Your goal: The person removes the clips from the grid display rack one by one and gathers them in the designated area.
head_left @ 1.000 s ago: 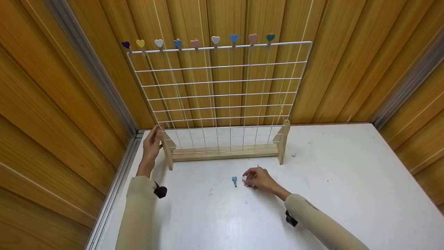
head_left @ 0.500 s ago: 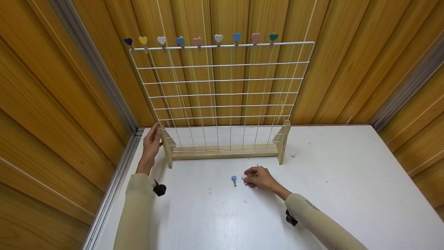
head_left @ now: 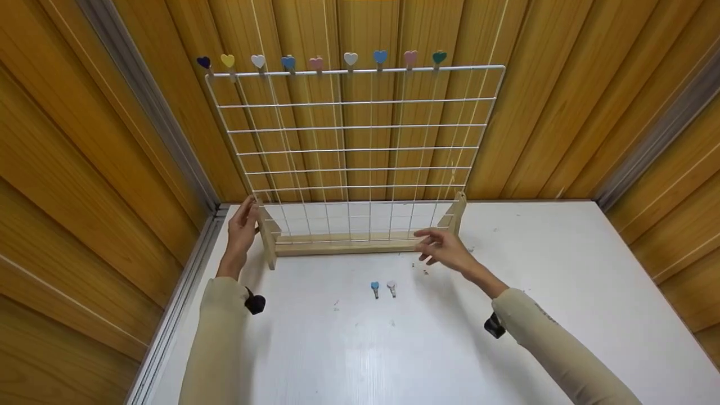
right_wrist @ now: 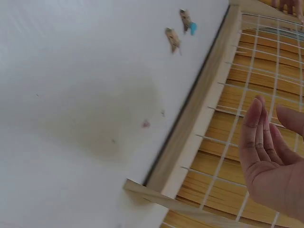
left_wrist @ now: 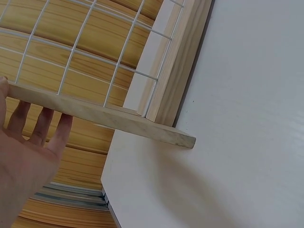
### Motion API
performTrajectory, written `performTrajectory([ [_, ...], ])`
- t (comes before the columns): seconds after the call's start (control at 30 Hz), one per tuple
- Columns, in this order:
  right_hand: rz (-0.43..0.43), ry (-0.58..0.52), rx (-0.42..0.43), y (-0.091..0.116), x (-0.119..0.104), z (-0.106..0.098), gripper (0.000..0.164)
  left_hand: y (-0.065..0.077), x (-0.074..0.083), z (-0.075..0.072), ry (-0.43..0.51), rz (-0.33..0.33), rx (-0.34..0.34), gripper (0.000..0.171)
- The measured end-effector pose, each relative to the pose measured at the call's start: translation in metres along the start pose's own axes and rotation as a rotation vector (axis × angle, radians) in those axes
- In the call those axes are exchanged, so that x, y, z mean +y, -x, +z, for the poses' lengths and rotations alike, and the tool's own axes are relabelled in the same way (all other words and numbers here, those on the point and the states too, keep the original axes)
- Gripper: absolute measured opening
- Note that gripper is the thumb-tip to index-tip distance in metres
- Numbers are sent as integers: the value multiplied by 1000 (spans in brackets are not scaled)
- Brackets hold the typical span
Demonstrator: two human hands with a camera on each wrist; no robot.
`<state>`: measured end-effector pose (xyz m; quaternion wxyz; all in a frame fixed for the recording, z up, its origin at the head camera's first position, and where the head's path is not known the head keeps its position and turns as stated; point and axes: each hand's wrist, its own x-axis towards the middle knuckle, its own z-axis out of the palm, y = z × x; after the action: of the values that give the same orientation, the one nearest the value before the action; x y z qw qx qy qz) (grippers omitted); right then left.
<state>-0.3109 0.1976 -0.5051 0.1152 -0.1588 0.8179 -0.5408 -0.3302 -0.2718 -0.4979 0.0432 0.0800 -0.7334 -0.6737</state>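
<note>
My left hand (head_left: 242, 228) grips the left wooden upright (left_wrist: 99, 111) of a white wire grid rack (head_left: 360, 149); in the left wrist view its fingers pass behind the wood. My right hand (head_left: 444, 250) hovers before the rack's lower right end, fingers loosely bent, holding nothing. On the white table lie two small heart-topped clothespins side by side, a blue clothespin (head_left: 375, 289) and a white clothespin (head_left: 392, 289). Several heart clothespins line the rack's top rail, among them a yellow clothespin (head_left: 228, 60) and a green clothespin (head_left: 439, 58).
Behind the rack rises a wood-panelled wall (head_left: 534, 112), with more panelling on both sides. The rack's wooden base bar (head_left: 337, 246) runs along the back of the white table (head_left: 540, 259). Small dark specks dot the tabletop.
My right hand has let go of the white clothespin, leaving it beside the blue one, and has moved up and to the right. My left hand stays on the upright.
</note>
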Motion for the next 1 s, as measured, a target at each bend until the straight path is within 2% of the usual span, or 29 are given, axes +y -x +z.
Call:
performTrajectory([
  [0.17, -48, 18, 77, -2, -50, -29, 39, -4, 6, 1, 14, 5, -10, 58],
  [0.37, -178, 15, 123, -4, -111, -57, 38, -5, 7, 1, 13, 13, -1, 57],
  [0.53, -303, -33, 209, -10, -158, -74, 33, -5, 5, 1, 1, 15, 6, 58],
  [0.67, -388, -82, 291, -14, -194, -91, 28, -4, 2, 2, 1, 19, 5, 58],
  [0.83, -454, -236, 409, -17, -238, -115, 23, -2, -1, 3, -2, 8, -9, 58],
  [0.9, -478, -294, 442, -21, -251, -120, 26, -2, -1, 2, -5, -3, -6, 58],
  [1.0, -468, -327, 445, -29, -263, -122, 40, -2, -1, 0, -7, -7, -3, 58],
])
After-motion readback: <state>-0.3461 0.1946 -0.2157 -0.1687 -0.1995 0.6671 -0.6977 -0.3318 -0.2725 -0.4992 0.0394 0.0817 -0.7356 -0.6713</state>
